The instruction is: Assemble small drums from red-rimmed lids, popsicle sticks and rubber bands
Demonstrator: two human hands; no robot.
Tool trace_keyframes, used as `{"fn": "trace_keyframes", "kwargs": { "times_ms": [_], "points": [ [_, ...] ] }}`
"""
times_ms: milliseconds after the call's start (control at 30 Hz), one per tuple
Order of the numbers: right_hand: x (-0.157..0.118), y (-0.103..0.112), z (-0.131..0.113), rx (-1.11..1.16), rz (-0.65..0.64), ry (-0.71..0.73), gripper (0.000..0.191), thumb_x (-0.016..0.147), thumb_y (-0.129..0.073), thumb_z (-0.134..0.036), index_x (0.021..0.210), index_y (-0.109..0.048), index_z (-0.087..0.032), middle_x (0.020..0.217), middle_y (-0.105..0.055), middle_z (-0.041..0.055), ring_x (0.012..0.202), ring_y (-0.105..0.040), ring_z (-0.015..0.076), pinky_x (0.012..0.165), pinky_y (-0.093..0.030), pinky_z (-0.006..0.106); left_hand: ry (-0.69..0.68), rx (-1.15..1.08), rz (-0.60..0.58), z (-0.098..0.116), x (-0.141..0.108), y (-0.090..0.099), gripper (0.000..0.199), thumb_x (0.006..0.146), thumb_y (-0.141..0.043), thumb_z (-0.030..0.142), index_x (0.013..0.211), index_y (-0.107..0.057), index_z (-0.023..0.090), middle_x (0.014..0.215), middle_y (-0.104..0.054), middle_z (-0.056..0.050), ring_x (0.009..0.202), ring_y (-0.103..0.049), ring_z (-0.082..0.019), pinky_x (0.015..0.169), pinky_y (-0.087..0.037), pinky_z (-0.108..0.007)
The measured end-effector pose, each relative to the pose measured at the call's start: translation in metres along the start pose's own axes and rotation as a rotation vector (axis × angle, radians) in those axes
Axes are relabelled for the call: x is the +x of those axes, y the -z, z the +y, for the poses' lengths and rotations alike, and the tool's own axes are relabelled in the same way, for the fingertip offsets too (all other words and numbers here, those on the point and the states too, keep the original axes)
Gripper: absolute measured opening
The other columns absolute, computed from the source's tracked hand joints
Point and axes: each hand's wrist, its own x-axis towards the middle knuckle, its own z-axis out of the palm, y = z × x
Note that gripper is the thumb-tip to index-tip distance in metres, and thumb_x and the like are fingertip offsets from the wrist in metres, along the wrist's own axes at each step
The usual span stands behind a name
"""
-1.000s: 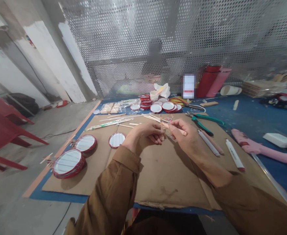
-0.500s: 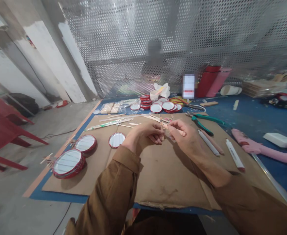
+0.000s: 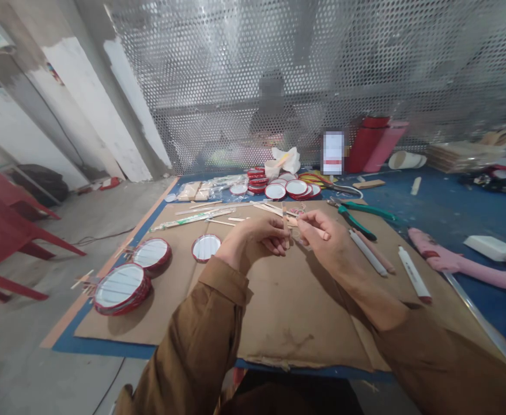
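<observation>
Over the middle of the cardboard sheet (image 3: 274, 323), my left hand (image 3: 265, 233) pinches a thin, flat wooden stick (image 3: 284, 216) held upright. Close to its right, my right hand (image 3: 328, 236) is closed around a short pale wooden piece (image 3: 293, 221), one end of which points at the upright stick. Whether the two wooden parts touch is hard to tell. A red-rimmed round lid (image 3: 206, 248) lies left of my left wrist. Beyond my hands are loose wooden sticks (image 3: 268, 208).
Stacked red-rimmed discs with sticks (image 3: 119, 288) stand at left. Green-handled pliers (image 3: 357, 223), a white marker (image 3: 415, 274) and a pink glue gun (image 3: 464, 265) lie at right. More lids (image 3: 296, 187), a phone (image 3: 333, 153) and a red bottle (image 3: 367, 144) are behind, before a perforated metal panel (image 3: 218, 75).
My right fingers have shifted slightly along the short wooden piece, covering more of its middle. My left hand and the upright stick are nearly still.
</observation>
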Motion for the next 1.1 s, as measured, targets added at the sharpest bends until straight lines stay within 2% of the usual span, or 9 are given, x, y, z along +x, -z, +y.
{"fn": "trace_keyframes", "kwargs": {
  "times_ms": [333,467,1100],
  "points": [
    [0.0005,-0.0006,0.0016,0.047,0.005,0.038,0.027,0.086,-0.049,-0.047,0.088,-0.06,-0.022,0.065,-0.064,0.0004,0.057,-0.057,0.0151,0.055,-0.043,0.025,0.003,0.023,0.006,0.0016,-0.0017,-0.0005,0.019,0.083,-0.063,0.027,0.076,-0.059,0.01,0.063,-0.067,-0.003,0.057,-0.066,-0.012,0.062,-0.055,-0.026],
    [-0.0005,-0.0004,-0.0006,-0.022,0.006,0.048,0.028,0.086,-0.049,-0.047,0.088,-0.061,-0.022,0.068,-0.065,0.001,0.059,-0.058,0.0158,0.054,-0.041,0.025,-0.011,0.03,0.006,0.0008,-0.0011,-0.0002,0.019,0.083,-0.063,0.028,0.078,-0.058,0.01,0.063,-0.067,-0.002,0.057,-0.066,-0.012,0.062,-0.055,-0.025],
    [0.0002,0.0004,-0.0015,0.017,0.008,-0.003,0.026,0.085,-0.05,-0.047,0.087,-0.06,-0.022,0.059,-0.058,-0.0024,0.05,-0.052,0.0133,0.05,-0.039,0.025,0.011,0.017,0.01,0.0025,-0.002,-0.0022,0.016,0.086,-0.058,0.022,0.076,-0.058,0.01,0.062,-0.067,-0.003,0.055,-0.065,-0.011,0.061,-0.054,-0.025]
  ]
}}
